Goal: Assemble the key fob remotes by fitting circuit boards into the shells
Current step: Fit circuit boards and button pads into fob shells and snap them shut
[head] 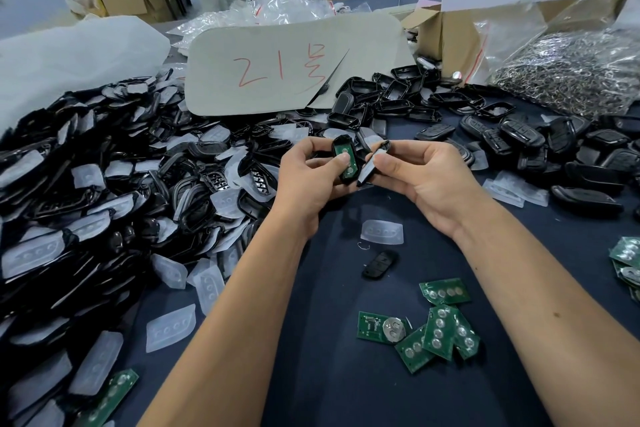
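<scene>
My left hand (304, 180) holds a black shell half (346, 163) upright, with a green circuit board seated inside it and my thumb pressing on the board. My right hand (415, 177) grips a second black shell half (372, 165), tilted on edge right beside the first, the two nearly touching. Below my hands, several loose green circuit boards (440, 329) lie on the dark blue table, one showing a round battery holder (393, 328). A single black button pad (379, 264) and a clear rubber pad (382, 232) lie between my forearms.
A big heap of black shells and clear pads (104, 191) fills the left side. Assembled fobs (571, 156) pile at right, more boards (627, 263) at the right edge. Behind stand a grey card marked in red (287, 62), a cardboard box (450, 35) and a bag of metal rings (571, 73).
</scene>
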Tool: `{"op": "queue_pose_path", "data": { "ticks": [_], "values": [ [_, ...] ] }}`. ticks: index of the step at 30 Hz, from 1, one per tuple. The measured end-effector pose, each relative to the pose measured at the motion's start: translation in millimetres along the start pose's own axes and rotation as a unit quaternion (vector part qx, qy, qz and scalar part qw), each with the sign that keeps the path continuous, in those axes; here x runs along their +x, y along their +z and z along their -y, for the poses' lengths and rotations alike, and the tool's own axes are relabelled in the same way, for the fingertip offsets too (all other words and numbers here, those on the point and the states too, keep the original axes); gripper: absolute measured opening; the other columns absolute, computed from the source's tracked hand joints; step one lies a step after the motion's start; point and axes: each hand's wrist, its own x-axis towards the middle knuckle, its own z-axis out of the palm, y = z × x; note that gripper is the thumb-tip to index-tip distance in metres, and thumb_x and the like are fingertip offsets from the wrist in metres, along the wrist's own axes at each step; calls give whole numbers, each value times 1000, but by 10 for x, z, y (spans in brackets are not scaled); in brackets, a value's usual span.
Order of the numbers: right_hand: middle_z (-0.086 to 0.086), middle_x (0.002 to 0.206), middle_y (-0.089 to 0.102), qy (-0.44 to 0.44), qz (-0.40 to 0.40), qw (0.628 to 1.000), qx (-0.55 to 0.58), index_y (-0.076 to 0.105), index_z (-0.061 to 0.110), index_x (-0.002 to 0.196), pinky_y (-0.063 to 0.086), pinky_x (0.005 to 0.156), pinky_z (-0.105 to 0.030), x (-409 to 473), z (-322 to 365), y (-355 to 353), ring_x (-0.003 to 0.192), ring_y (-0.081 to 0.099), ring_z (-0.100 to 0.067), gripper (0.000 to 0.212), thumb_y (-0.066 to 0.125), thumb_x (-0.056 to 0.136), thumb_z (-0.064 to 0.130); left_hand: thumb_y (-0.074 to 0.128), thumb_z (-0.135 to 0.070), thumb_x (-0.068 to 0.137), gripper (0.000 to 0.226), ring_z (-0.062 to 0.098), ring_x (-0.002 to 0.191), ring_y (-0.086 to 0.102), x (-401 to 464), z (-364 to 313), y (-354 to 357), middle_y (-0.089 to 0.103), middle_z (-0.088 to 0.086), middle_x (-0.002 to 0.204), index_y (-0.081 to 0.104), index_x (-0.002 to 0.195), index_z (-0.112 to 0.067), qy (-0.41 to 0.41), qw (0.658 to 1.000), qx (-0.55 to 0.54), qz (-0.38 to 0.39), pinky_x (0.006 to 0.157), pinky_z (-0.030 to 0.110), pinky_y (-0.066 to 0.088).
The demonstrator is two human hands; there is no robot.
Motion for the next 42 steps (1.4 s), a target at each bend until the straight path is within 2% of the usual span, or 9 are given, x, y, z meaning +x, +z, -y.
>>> {"op": "queue_pose_path", "data": {
  "ticks": [6, 10, 14, 22, 28, 31, 34, 37, 42],
  "values": [
    [-16, 98, 79, -18, -45, 998, -28, 79, 3, 94, 64, 78, -34, 7, -38, 30, 94, 78, -29, 31, 85, 67, 17, 84, -10, 85, 12, 27, 76, 77, -61, 33, 53, 77, 8, 78, 75, 87, -17, 105, 990, 99, -7, 68, 40, 64],
    [-11, 92, 80, -29, -69, 997, -34, 81, 11, 87, 63, 73, -29, 13, -66, 54, 87, 79, -23, 27, 88, 63, 21, 85, -22, 85, 8, 16, 70, 73, -67, 51, 101, 75, -1, 73, 78, 87, -19, 183, 956, 227, -22, 66, 29, 60],
    [-12, 91, 80, -32, -93, 995, -28, 80, 10, 87, 62, 72, -28, 28, -70, 69, 86, 79, -24, 25, 90, 65, 17, 75, -11, 91, 9, 13, 75, 71, -66, 34, 125, 76, -2, 82, 81, 98, -15, 199, 940, 278, 7, 75, 32, 61],
    [-12, 88, 80, -50, -132, 988, -63, 79, 10, 83, 64, 72, -36, 47, -116, 70, 85, 79, -29, 21, 95, 69, 15, 83, -1, 79, 24, 0, 72, 67, -96, -1, 82, 73, -13, 79, 81, 97, -18, 241, 915, 317, 64, 69, 10, 50],
    [-9, 81, 79, -86, -172, 968, -161, 77, 11, 84, 65, 68, -38, 49, -177, 73, 75, 79, -25, 38, 97, 66, 38, 82, -6, 81, 18, 16, 74, 69, -70, -3, 56, 74, -5, 74, 82, 90, -22, 265, 899, 344, 52, 66, 27, 54],
    [-8, 81, 78, -86, -158, 967, -182, 77, 13, 86, 65, 65, -37, 45, -197, 82, 73, 78, -24, 38, 95, 67, 40, 83, -6, 80, 21, 10, 73, 69, -44, -4, 6, 75, -6, 78, 83, 93, -22, 249, 907, 335, 53, 62, 15, 48],
    [-5, 92, 77, -94, -111, 969, -200, 75, 22, 106, 62, 59, -34, 40, -166, 39, 76, 77, -23, 34, 91, 77, 34, 83, -3, 80, 27, -2, 74, 69, -20, -29, -44, 77, -9, 86, 83, 103, -17, 240, 906, 345, 53, 68, 8, 46],
    [-1, 99, 77, -103, -28, 969, -224, 75, 30, 117, 58, 59, -31, 29, -108, -36, 72, 71, -22, 34, 84, 87, 18, 84, -1, 79, 32, 3, 84, 73, -3, -56, -88, 79, -6, 93, 82, 107, -17, 240, 903, 350, 64, 79, 21, 56],
    [-7, 79, 76, -109, -16, 963, -245, 80, 22, 97, 54, 63, -26, 17, -79, -63, 65, 63, -15, 20, 84, 84, 7, 87, -1, 76, 28, 23, 83, 75, -12, -65, -108, 78, 1, 82, 84, 96, -20, 238, 903, 348, 88, 80, 48, 59]
  ]
}}
